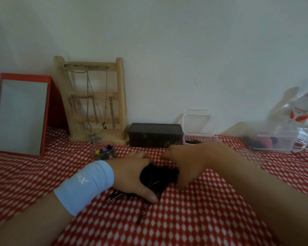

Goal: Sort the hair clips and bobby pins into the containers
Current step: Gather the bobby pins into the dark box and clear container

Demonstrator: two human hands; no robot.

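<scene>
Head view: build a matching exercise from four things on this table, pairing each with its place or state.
1 dark box
2 mirror
3 bobby pin pile
4 wooden stand

a red-framed, far left
b between left hand and right hand
c lid closed
d hung with necklaces

Pairs: 1-c, 2-a, 3-b, 4-d

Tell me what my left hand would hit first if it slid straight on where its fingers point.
Probably your right hand: the left hand points forward-right over the bobby pin pile, and the two nearly touch there. The dark box sits beyond; depth is unclear.
</scene>
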